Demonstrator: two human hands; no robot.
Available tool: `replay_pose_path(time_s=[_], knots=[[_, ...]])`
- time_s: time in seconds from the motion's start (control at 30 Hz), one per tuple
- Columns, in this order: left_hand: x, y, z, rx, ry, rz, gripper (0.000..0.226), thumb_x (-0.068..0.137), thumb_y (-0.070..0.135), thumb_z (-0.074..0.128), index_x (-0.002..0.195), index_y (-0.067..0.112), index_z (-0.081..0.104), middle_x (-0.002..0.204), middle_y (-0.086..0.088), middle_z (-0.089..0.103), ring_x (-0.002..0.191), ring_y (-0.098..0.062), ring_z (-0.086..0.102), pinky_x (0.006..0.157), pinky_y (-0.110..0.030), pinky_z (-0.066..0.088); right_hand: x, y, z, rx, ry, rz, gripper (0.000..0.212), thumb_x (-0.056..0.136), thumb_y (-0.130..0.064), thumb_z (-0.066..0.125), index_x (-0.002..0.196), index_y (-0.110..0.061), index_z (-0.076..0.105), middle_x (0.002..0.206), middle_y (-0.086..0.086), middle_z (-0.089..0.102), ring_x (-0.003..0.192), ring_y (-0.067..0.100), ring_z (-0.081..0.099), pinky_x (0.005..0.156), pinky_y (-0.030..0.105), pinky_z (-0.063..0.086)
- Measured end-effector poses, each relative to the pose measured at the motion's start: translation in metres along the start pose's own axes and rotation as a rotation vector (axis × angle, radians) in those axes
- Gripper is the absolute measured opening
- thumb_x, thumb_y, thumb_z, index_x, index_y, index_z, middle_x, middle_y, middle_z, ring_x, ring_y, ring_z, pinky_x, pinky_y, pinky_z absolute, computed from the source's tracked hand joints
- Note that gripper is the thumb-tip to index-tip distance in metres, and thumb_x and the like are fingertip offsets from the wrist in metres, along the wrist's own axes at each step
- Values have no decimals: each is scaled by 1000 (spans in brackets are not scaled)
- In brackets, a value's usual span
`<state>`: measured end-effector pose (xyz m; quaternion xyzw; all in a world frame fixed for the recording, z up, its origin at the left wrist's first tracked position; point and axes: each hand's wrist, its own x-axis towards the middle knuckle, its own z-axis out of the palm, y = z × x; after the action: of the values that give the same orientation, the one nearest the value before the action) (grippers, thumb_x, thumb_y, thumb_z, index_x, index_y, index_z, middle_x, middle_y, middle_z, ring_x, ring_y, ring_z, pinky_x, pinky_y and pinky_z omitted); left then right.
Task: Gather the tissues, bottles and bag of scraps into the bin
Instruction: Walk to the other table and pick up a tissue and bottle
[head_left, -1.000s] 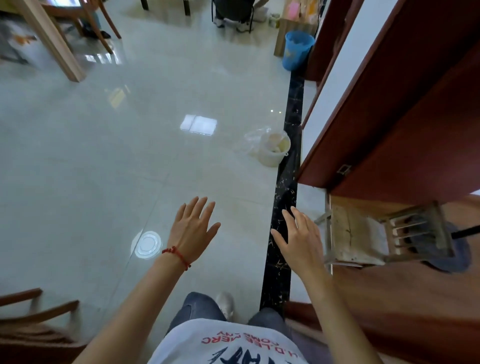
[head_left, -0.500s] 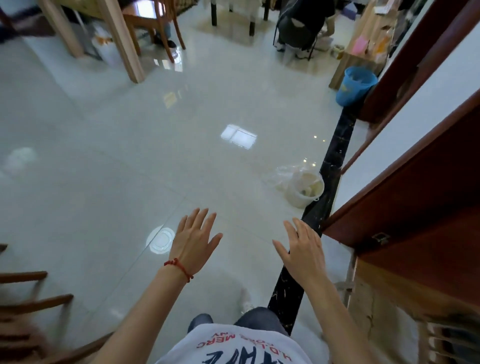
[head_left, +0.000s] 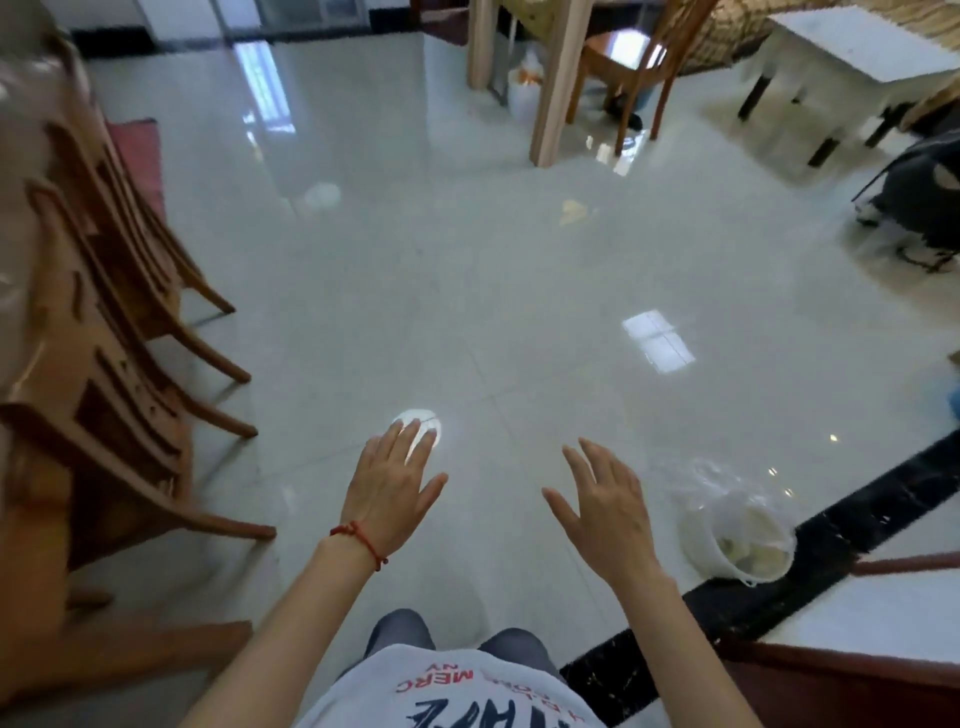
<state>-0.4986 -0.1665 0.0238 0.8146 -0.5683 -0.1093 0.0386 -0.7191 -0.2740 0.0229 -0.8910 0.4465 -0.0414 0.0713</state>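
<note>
Glossy pale tile floor (head_left: 467, 270). Round white bin (head_left: 748, 540) with crinkled clear plastic liner sits lower right, on the black marble strip (head_left: 883, 499). Both hands lower centre, palms down, holding nothing — left hand (head_left: 389, 483) and right hand (head_left: 608, 509) fingers straight, spread apart.

Glossy pale tiled floor (head_left: 467, 291) fills the view, light glaring off it. A black marble strip (head_left: 852, 525) cuts across at lower right. Sitting on the tiles right at that strip: a small white bin (head_left: 748, 551) with a clear plastic liner spilling over its rim, pale scraps inside. Wooden chairs (head_left: 119, 322) stand along the left, table legs (head_left: 550, 83) at the far end.
</note>
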Motion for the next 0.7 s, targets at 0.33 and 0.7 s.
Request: replay_pose_path(time_s=[0.33, 0.7], knots=[[-15, -58, 3, -33, 30, -303, 63, 91, 49, 22, 112, 4, 60, 111, -19, 65, 103, -35, 62, 85, -47, 51, 78, -48, 17, 36, -118, -262, 70, 92, -57, 13, 118, -9, 56, 122, 15, 60, 112, 32, 58, 92, 44, 46], [92, -154, -15, -89, 28, -373, 71, 92, 53, 13, 116, 4, 58, 116, -20, 63, 107, -37, 60, 87, -51, 50, 218, -107, 36, 52, -156, -270, 67, 93, -56, 13, 120, -10, 53, 124, 14, 59, 115, 31, 56, 92, 45, 46]])
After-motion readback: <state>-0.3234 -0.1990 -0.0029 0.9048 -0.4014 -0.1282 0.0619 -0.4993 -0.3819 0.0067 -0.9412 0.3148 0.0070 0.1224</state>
